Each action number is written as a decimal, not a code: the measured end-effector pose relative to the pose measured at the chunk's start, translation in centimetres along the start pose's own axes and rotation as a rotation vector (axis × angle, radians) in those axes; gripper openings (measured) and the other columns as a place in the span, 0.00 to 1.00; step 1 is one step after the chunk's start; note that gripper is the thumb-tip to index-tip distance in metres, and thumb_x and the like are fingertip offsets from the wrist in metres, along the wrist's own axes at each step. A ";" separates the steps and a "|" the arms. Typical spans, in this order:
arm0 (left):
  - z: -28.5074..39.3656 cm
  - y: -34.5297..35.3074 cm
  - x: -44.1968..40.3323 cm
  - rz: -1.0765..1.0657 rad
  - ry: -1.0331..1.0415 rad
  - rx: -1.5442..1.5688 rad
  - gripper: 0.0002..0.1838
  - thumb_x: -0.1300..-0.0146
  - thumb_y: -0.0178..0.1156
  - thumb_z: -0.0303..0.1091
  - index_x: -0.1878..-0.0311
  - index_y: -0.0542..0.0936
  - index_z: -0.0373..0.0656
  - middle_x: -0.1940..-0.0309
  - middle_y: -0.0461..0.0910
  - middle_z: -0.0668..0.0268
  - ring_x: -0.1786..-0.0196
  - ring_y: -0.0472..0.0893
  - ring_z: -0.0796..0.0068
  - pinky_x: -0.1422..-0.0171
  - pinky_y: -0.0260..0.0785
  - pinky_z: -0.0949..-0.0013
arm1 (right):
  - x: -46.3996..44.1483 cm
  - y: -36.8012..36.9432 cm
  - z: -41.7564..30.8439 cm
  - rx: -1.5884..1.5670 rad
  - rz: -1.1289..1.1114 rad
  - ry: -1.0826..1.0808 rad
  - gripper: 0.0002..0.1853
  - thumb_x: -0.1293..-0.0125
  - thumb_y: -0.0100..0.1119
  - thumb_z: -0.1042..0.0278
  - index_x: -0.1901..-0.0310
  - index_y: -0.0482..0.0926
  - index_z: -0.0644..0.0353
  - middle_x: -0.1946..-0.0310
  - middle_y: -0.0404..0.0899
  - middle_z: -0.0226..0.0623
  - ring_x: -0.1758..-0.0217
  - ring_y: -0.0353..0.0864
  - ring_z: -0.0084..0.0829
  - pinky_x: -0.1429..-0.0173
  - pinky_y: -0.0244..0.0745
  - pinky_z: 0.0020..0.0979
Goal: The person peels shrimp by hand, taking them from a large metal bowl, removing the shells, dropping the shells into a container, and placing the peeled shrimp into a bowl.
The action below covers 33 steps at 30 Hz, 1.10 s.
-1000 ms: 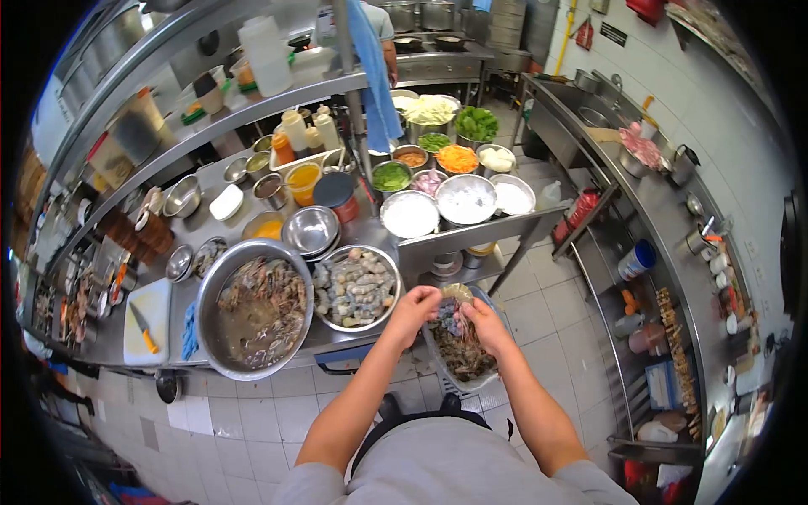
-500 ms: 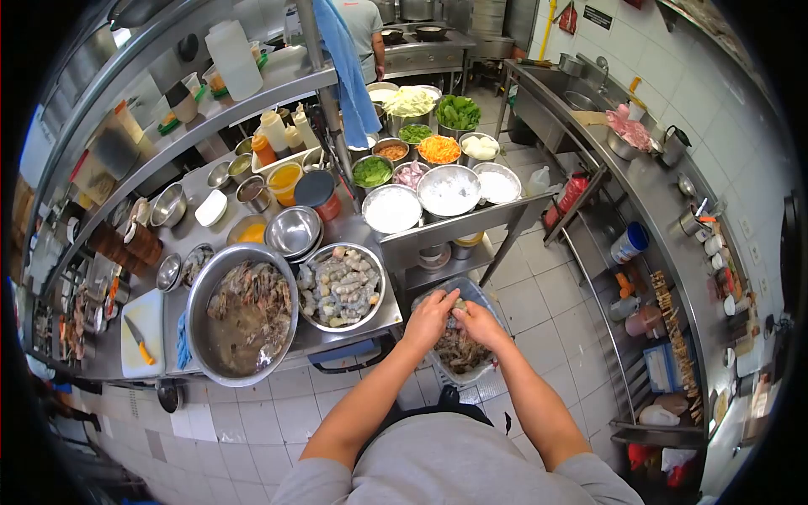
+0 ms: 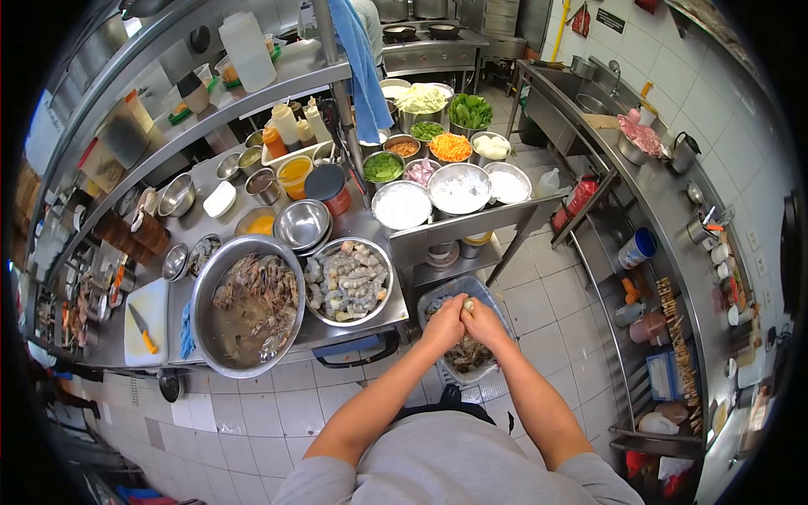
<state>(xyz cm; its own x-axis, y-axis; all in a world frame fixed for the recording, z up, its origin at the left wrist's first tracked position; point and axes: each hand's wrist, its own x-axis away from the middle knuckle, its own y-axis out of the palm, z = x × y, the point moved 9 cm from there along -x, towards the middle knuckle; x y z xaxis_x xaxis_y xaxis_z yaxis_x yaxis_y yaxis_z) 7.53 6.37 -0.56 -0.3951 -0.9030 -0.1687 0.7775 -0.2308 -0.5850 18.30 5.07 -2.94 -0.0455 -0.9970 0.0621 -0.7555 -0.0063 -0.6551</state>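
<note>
Above a translucent plastic tub (image 3: 487,291) of grey unpeeled shrimp (image 3: 468,357), the left hand (image 3: 444,323) and right hand (image 3: 482,323) pinch what looks like one small grey-green shrimp (image 3: 468,305); slick flesh could make it slip. Leftward, a round steel bowl (image 3: 390,286) holds pale peeled shrimp (image 3: 347,282); a wide steel basin (image 3: 202,308), brownish scraps (image 3: 263,290) in murky liquid.

A light grey shirt (image 3: 471,465) fills the six o'clock edge, its cloth plain and softly creased. The left sleeve (image 3: 316,482), toward seven o'clock, and the right sleeve (image 3: 592,481), toward five, are the same grey, short and wide at the hem. Both arms are bare from there to the left hand (image 3: 443,326) and right hand (image 3: 486,324). Black cloth (image 3: 444,411) curves around the waist, near half past five; a dark shoe (image 3: 451,394) shows beyond it, its details too small to tell.
</note>
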 end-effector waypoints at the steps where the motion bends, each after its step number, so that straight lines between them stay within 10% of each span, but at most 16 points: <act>1: 0.0 0.5 -0.2 -0.058 -0.016 0.015 0.24 0.37 0.53 0.28 0.36 0.71 0.38 0.50 0.80 0.43 0.46 0.79 0.43 0.42 0.72 0.50 | 0.1 0.0 0.1 0.028 0.017 -0.005 0.16 0.32 0.50 0.59 0.55 0.73 0.65 0.62 0.80 0.58 0.55 0.78 0.59 0.52 0.72 0.51; 6: 0.2 0.4 -1.1 -0.185 -0.064 0.038 0.25 0.37 0.54 0.28 0.35 0.70 0.39 0.55 0.82 0.45 0.53 0.83 0.45 0.47 0.74 0.52 | 0.2 -0.9 -0.3 0.139 0.069 -0.007 0.15 0.33 0.50 0.59 0.56 0.73 0.65 0.61 0.81 0.55 0.55 0.80 0.57 0.51 0.73 0.53; 12: -0.7 1.4 -1.0 -0.519 -0.291 0.463 0.25 0.31 0.50 0.25 0.31 0.67 0.43 0.56 0.83 0.63 0.64 0.82 0.77 0.61 0.76 0.72 | -0.7 -2.2 0.3 0.200 0.037 -0.008 0.15 0.33 0.50 0.60 0.55 0.74 0.65 0.62 0.82 0.57 0.56 0.80 0.58 0.51 0.74 0.53; 19: 2.3 0.2 0.2 -0.756 -0.396 0.941 0.30 0.32 0.51 0.23 0.26 0.65 0.49 0.56 0.81 0.67 0.64 0.79 0.81 0.59 0.74 0.76 | -2.1 0.2 5.9 -0.371 -0.145 0.085 0.17 0.33 0.44 0.68 0.48 0.76 0.66 0.55 0.83 0.50 0.51 0.83 0.46 0.47 0.75 0.42; 24: -1.3 1.0 -1.8 -0.530 -0.234 0.402 0.31 0.36 0.56 0.23 0.28 0.67 0.47 0.52 0.81 0.64 0.61 0.81 0.74 0.54 0.75 0.71 | -1.3 0.3 6.8 0.018 -0.158 0.072 0.20 0.33 0.41 0.73 0.43 0.75 0.67 0.55 0.83 0.43 0.51 0.82 0.39 0.46 0.76 0.39; 29: 0.2 -1.3 -2.0 -0.086 0.097 -0.006 0.32 0.40 0.61 0.24 0.30 0.69 0.43 0.52 0.82 0.56 0.56 0.83 0.62 0.48 0.75 0.64 | -0.1 -1.2 2.9 -0.934 -0.216 0.369 0.20 0.29 0.54 0.71 0.37 0.72 0.62 0.54 0.80 0.32 0.55 0.80 0.26 0.50 0.77 0.31; 33: 1.4 -2.3 -1.8 -0.032 0.139 0.069 0.26 0.39 0.63 0.28 0.36 0.73 0.40 0.59 0.82 0.55 0.57 0.83 0.61 0.50 0.75 0.62 | -0.1 -0.9 0.9 -0.817 -0.250 0.123 0.21 0.29 0.58 0.70 0.37 0.72 0.59 0.54 0.80 0.32 0.56 0.79 0.21 0.53 0.77 0.26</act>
<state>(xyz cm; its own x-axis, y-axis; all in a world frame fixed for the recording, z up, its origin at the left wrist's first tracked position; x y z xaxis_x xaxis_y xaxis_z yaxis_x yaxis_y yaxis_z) 7.14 8.07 2.20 -0.4807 -0.8369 -0.2615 0.7931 -0.2878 -0.5368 19.52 5.14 -3.03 0.1504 -0.9580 0.2442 -0.9838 -0.1207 0.1326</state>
